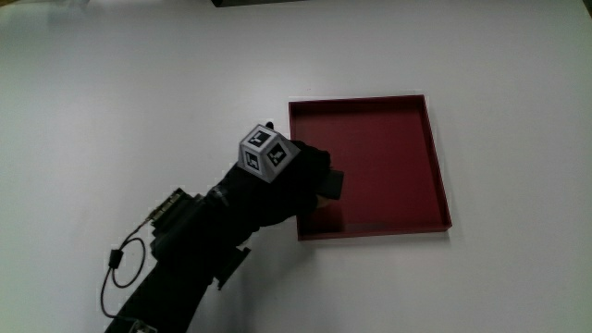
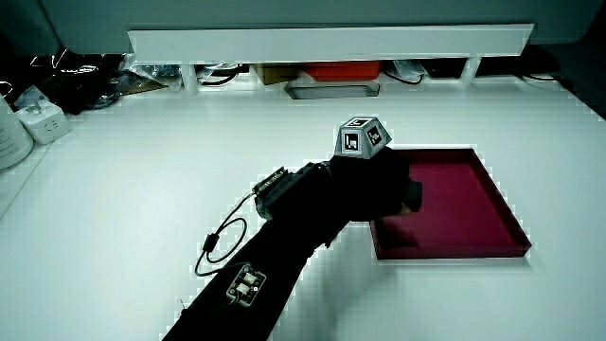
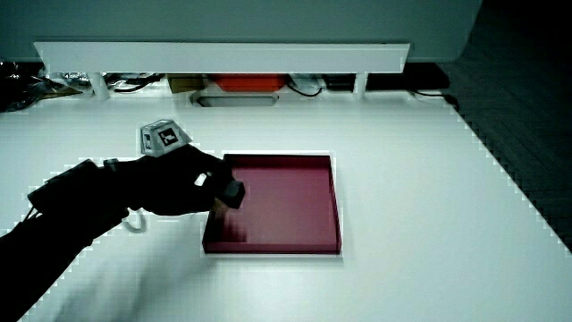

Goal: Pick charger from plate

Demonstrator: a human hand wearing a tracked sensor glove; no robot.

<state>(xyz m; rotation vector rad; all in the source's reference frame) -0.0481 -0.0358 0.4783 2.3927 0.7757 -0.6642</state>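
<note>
A dark red square plate (image 1: 388, 157) with a low rim lies on the white table and shows in both side views (image 2: 454, 204) (image 3: 286, 201). The gloved hand (image 1: 319, 180) reaches over the plate's rim at a corner near the person. Its fingers are curled around a small black charger (image 1: 330, 184), which is held just above the plate's floor (image 3: 234, 193) (image 2: 414, 195). The hand covers most of the charger. The patterned cube (image 1: 266, 153) sits on the back of the hand. Nothing else lies in the plate.
A low white partition (image 2: 322, 43) (image 3: 223, 55) runs along the table's edge farthest from the person, with cables and boxes under it. White containers (image 2: 24, 123) stand at a table edge. A thin cable (image 1: 120, 268) loops off the forearm.
</note>
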